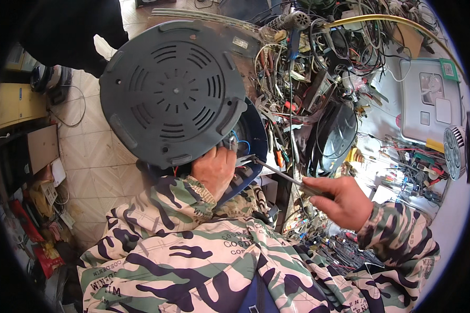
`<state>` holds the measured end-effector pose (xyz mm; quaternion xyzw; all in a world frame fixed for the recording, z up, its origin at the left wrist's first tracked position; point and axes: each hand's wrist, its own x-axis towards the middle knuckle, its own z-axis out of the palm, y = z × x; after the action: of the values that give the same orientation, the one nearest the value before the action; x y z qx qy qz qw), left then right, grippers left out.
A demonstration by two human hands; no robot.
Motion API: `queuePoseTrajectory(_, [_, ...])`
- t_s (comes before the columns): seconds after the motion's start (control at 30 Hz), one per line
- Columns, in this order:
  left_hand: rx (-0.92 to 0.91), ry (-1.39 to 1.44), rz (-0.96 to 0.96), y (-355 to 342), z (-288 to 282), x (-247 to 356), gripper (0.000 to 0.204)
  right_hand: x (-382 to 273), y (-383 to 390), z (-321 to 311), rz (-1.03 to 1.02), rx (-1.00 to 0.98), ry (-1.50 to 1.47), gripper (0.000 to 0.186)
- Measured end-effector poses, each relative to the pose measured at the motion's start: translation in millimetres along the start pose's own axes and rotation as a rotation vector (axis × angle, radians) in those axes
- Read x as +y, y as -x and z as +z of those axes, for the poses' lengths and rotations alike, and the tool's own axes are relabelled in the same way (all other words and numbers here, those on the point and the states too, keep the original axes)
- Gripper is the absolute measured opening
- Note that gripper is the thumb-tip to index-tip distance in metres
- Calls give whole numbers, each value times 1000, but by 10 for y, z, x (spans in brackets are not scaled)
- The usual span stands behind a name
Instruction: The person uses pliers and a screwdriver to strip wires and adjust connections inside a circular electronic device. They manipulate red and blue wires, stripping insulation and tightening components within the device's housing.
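A round black vented base cover (175,91) tilts up from a dark blue appliance housing (259,128) at my lap. Blue wires (239,140) show in the gap between them. My left hand (214,169) reaches into that gap with its fingers curled; the cover's edge hides the fingertips and whatever they pinch. In my right hand (344,202) is a screwdriver (282,175), gripped by its dark handle. Its shaft slants left, and the tip end lies at the housing's right rim, near a metal part; contact there is hard to make out.
A cluttered workbench on the right holds tangled cables (344,44), hand tools, a dark glossy lid-like piece (337,135) and a light grey panelled case (431,99). A person in black (70,31) stands at the far left on the tiled floor (91,180). Yellow boxes (18,104) line the left side.
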<state>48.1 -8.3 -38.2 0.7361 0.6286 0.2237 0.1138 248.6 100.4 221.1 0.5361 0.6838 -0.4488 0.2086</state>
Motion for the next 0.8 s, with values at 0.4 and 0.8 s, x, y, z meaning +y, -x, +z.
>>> queuePoseTrajectory(0.4, [-37,37,-46,-15,-13,5,10,-122,-17,8,-131,-55,312,50])
queuePoseTrajectory(0.8, [16,1,-53,-42,13,0,9,-290,30,-9,-339,-111,1062,58])
